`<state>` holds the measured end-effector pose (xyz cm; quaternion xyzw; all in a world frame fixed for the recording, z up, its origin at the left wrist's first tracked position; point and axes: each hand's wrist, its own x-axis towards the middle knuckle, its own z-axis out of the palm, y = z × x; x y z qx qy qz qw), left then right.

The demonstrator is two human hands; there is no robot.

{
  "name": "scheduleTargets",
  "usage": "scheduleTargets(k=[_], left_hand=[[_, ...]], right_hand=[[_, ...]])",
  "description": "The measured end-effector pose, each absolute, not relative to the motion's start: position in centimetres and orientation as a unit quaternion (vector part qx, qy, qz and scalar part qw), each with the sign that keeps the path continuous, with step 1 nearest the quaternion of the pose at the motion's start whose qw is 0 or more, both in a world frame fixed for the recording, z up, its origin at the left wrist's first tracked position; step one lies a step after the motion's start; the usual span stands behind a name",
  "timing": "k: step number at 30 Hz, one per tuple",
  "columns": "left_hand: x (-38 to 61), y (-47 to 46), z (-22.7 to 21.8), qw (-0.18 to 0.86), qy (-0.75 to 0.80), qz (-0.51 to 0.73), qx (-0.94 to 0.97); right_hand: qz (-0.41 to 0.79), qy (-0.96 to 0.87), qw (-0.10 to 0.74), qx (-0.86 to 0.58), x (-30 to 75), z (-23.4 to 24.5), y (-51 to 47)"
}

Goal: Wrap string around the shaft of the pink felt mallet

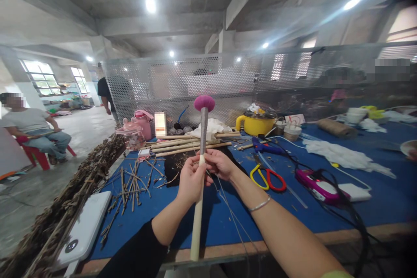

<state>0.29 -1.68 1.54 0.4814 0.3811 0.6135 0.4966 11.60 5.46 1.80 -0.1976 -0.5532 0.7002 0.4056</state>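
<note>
A pale wooden stick (198,221) stands nearly upright in front of me, its upper part wrapped in grey thread (204,132). A round magenta head (204,103) caps its top. Around the stick, just under the wrapping, my left hand (192,179) is closed. The fingers of my right hand (219,164) pinch at the lower end of the wrapping; thin grey thread (230,208) trails from them down past the table edge. What exactly the right fingertips grip is partly hidden.
Scissors (269,180) with yellow and red handles and a blue glue gun (265,147) lie to the right, near a magenta power strip (321,187). Dry twigs (132,182) and a white power bank (84,228) are left. A yellow pot (259,124) stands behind. A person (35,130) sits far left.
</note>
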Motion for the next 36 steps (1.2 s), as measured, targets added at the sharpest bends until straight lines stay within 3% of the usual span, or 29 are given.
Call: scheduleTargets(k=[3,9,21,29,36], left_hand=[[0.2,-1.6,1.2,0.496,0.416,0.581,0.494],[0.0,-1.8,1.1,0.349,0.490,0.579,0.550],[0.5,-1.9,1.6,0.480,0.384,0.625,0.481],[-0.5,-1.6,1.2,0.211,0.511,0.590,0.588],[-0.5,-1.5,1.2,0.245,0.487,0.598,0.588]], right_hand=[[0.691,-0.557,0.405,-0.217,11.4,1.9,5.3],[0.654,-0.581,0.409,-0.262,11.0,1.9,5.1],[0.705,-0.547,0.404,-0.203,11.7,2.8,4.9],[0.626,-0.583,0.422,-0.300,11.2,2.1,5.3],[0.666,-0.575,0.402,-0.255,11.2,2.4,4.9]])
